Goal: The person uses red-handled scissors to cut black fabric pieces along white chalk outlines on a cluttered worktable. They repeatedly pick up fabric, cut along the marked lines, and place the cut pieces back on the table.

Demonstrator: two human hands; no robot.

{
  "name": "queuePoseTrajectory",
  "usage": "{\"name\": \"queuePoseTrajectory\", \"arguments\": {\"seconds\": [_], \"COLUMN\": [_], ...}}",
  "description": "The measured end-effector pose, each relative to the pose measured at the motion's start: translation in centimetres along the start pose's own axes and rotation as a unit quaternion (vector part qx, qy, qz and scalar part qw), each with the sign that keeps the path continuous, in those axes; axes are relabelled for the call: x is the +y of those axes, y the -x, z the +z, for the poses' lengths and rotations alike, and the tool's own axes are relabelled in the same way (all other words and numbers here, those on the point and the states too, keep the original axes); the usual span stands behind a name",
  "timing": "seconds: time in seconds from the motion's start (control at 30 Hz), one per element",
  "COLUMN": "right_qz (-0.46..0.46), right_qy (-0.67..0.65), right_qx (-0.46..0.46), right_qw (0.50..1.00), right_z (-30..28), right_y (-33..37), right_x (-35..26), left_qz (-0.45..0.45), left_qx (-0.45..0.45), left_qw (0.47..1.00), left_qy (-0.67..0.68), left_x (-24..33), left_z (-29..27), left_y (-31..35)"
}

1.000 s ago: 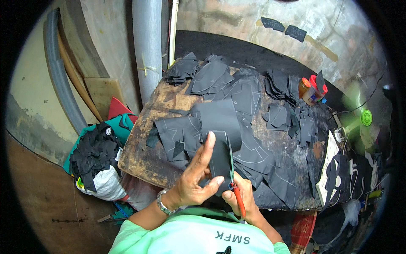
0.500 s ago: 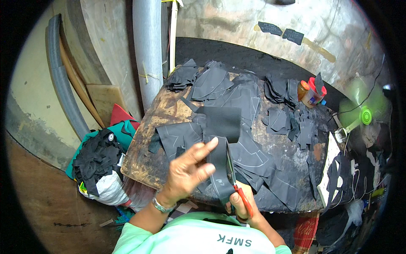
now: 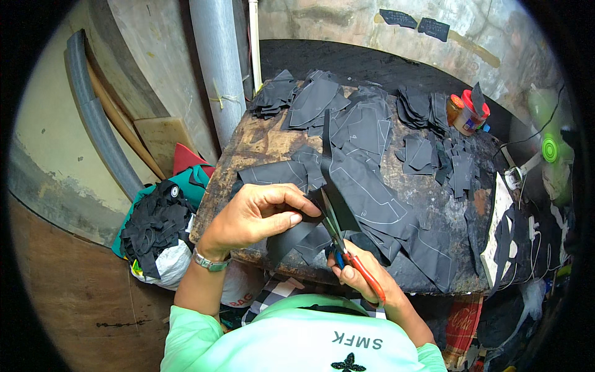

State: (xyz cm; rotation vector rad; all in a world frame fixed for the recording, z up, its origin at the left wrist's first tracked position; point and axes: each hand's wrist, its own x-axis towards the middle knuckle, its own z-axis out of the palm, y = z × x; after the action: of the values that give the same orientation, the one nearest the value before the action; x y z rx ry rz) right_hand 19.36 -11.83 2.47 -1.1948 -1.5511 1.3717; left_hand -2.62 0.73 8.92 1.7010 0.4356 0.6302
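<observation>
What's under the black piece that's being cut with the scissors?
The black piece is pinched by the left hand while the right hand works the scissors. Beneath it lie more black pieces with chalk outlines on the worn table. What lies under those is covered.

black sheet (image 3: 338, 186) upright, red scissors (image 3: 347, 251) cutting

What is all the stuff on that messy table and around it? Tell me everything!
Worn table: one, brown, centre.
Cut pieces: many, black with chalk lines, across table.
Held piece: one, black, between hands.
Scissors: one, red-handled, cutting held piece.
Jar: one, orange with red lid, table's far right.
Pipe: one, grey, behind table.
Scrap bag: one, green, floor left.
Fan: one, green, right.
Left hand: pinching held piece.
Right hand: gripping scissors.
</observation>
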Motion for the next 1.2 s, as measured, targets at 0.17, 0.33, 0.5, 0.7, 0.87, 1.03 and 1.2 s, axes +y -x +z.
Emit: {"name": "queuePoseTrajectory", "arguments": {"seconds": [0.17,0.33,0.5,0.7,0.87,1.03,1.2], "right_qz": [0.004,0.021,0.015,0.078,0.067,0.040,-0.009], "right_qy": [0.020,0.022,0.030,-0.109,-0.158,-0.254,-0.222], "right_qx": [0.021,0.015,0.053,0.109,0.063,-0.011,-0.045], "right_qw": [1.000,0.999,0.998,0.985,0.983,0.966,0.974], "right_z": [0.2,0.1,0.4,1.4,0.3,0.5,1.0], "right_y": [0.0,-0.1,0.2,0.0,0.1,0.9,1.7], "right_x": [-0.3,-0.2,0.4,1.0,1.5,2.3,1.8], "left_qz": [-0.003,-0.022,-0.018,-0.033,-0.012,0.033,0.119], "left_qx": [-0.002,0.011,0.006,0.106,0.153,0.298,0.352], "left_qw": [1.000,1.000,1.000,0.994,0.984,0.929,0.889], "left_qy": [-0.011,-0.006,-0.016,0.010,0.087,0.215,0.269], "left_x": [0.4,0.7,0.3,-1.3,-2.2,-3.6,-3.7], "left_z": [0.2,0.3,-0.4,-0.4,-0.6,0.1,0.9], "left_y": [0.0,-0.1,-0.2,-1.0,-1.5,-2.4,-3.2]}}
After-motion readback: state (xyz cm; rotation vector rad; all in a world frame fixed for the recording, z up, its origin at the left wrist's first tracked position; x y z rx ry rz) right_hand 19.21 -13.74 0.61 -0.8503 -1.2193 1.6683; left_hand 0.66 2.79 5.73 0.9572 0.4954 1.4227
